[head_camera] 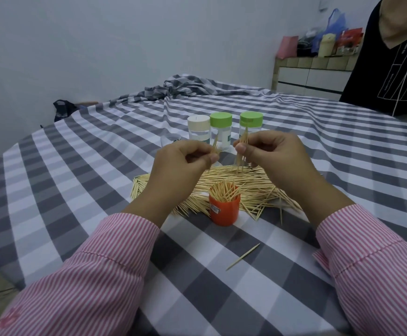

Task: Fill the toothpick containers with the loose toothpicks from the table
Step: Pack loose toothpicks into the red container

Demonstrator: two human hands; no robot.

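A heap of loose toothpicks [224, 180] lies on the checked tablecloth [100, 166] in the middle. In front of it stands an open orange container [224, 210], packed with upright toothpicks. My left hand [180, 166] hovers above the heap and pinches a few toothpicks between thumb and fingers. My right hand [277, 156] pinches a small bundle of toothpicks [242, 151] that hangs down toward the heap. Behind the hands stand three clear containers: one with a white lid [198, 128] and two with green lids [220, 129] [251, 122].
A single toothpick [243, 257] lies alone near the front. A small clear cup [170, 139] sits left of the lidded containers. A person in a black shirt [391, 57] stands at the far right. Bags crowd a counter [314, 69] behind.
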